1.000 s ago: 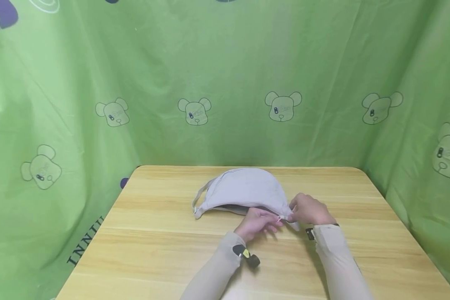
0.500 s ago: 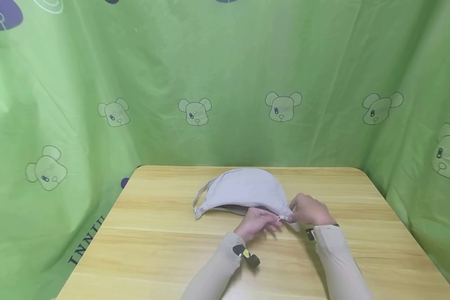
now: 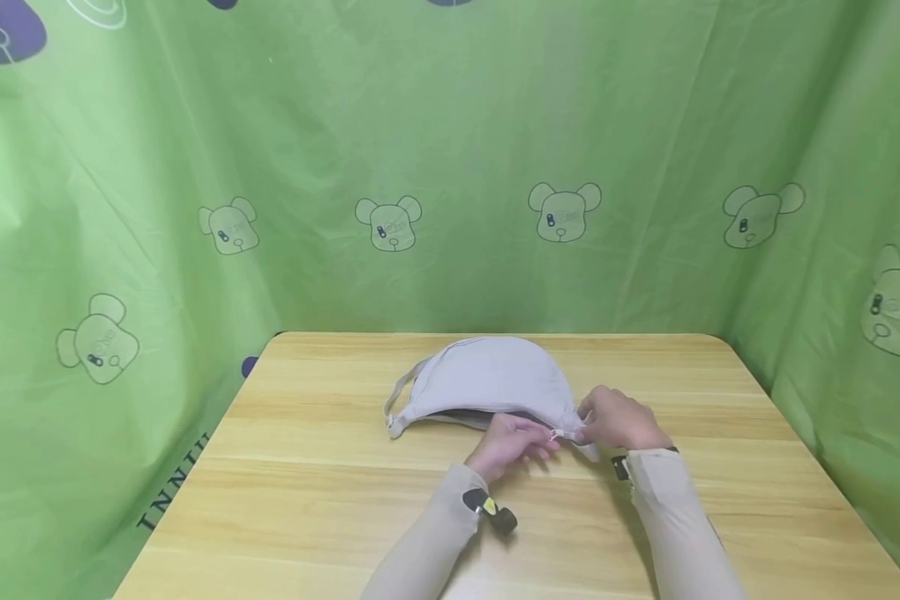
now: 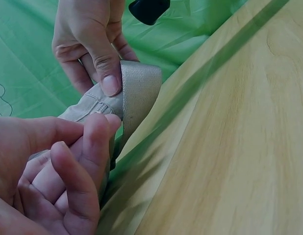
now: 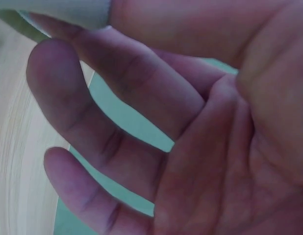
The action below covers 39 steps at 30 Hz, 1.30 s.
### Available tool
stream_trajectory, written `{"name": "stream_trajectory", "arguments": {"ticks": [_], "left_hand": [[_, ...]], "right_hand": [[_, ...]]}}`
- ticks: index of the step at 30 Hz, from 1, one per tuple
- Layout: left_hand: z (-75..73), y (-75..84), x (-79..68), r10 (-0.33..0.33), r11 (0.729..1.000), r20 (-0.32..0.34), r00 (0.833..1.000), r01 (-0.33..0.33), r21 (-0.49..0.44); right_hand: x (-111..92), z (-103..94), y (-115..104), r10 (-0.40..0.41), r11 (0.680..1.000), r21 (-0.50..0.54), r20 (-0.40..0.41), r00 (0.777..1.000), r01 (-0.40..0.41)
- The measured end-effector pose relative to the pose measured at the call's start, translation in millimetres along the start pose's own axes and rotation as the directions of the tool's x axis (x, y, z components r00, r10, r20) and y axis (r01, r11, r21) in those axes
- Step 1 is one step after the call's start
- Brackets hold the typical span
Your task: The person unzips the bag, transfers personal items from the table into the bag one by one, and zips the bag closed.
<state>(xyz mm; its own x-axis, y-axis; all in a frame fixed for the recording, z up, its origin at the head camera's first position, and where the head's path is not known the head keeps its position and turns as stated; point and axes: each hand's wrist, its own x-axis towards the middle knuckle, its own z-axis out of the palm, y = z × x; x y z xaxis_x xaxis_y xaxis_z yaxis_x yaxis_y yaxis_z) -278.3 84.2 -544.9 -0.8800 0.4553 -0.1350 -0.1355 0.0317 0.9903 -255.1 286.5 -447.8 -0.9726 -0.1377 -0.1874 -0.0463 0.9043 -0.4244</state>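
Observation:
A pale grey crescent-shaped bag (image 3: pixel 495 375) lies on the table, its zipped mouth gaping along the near edge. My left hand (image 3: pixel 505 446) pinches the small zipper pull (image 3: pixel 555 434) near the bag's right end. In the left wrist view, thumb and forefinger meet beside the zipper (image 4: pixel 102 107), and the pull itself is hidden by them. My right hand (image 3: pixel 618 419) grips the bag's right corner, thumb on top, where the webbing strap (image 4: pixel 141 90) folds over. The right wrist view has that hand's remaining fingers (image 5: pixel 58 93) loosely bent beneath a pale edge of the bag.
The wooden table (image 3: pixel 330 517) runs under both forearms. Green curtains (image 3: pixel 465 275) with bear-head prints stand behind it and at both sides. A strap loop (image 3: pixel 397 392) sticks out at the bag's left end. Each wrist wears a black camera band (image 3: pixel 491 510).
My left hand has shifted slightly to the left, with the zipper pull between its fingers. The right hand keeps its hold at the corner, and the bag stays in place.

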Motion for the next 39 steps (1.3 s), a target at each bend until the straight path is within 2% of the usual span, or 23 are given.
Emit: {"name": "stream_trajectory", "arguments": {"ticks": [6,15,24,39], "left_hand": [[-2.7,-1.4,0.0,-0.005,1.000,-0.022,1.000,0.005,-0.019],[-4.4,-2.9,2.2,-0.002,1.000,-0.018,1.000,0.002,-0.025],[-6.0,-2.7,2.6,-0.004,0.996,-0.007,1.000,0.003,-0.092],[-8.5,-4.5,2.5,0.002,0.989,-0.035,0.999,-0.007,-0.146]], "right_hand": [[-1.0,-0.8,0.4,-0.004,1.000,0.000,-0.003,1.000,0.004],[-0.8,-1.4,0.4,-0.007,1.000,0.011,0.006,1.000,0.007],[-0.8,-1.2,-0.1,-0.006,1.000,0.017,0.006,1.000,0.006],[0.9,-0.6,2.5,-0.004,1.000,0.018,0.000,1.000,0.004]]}}
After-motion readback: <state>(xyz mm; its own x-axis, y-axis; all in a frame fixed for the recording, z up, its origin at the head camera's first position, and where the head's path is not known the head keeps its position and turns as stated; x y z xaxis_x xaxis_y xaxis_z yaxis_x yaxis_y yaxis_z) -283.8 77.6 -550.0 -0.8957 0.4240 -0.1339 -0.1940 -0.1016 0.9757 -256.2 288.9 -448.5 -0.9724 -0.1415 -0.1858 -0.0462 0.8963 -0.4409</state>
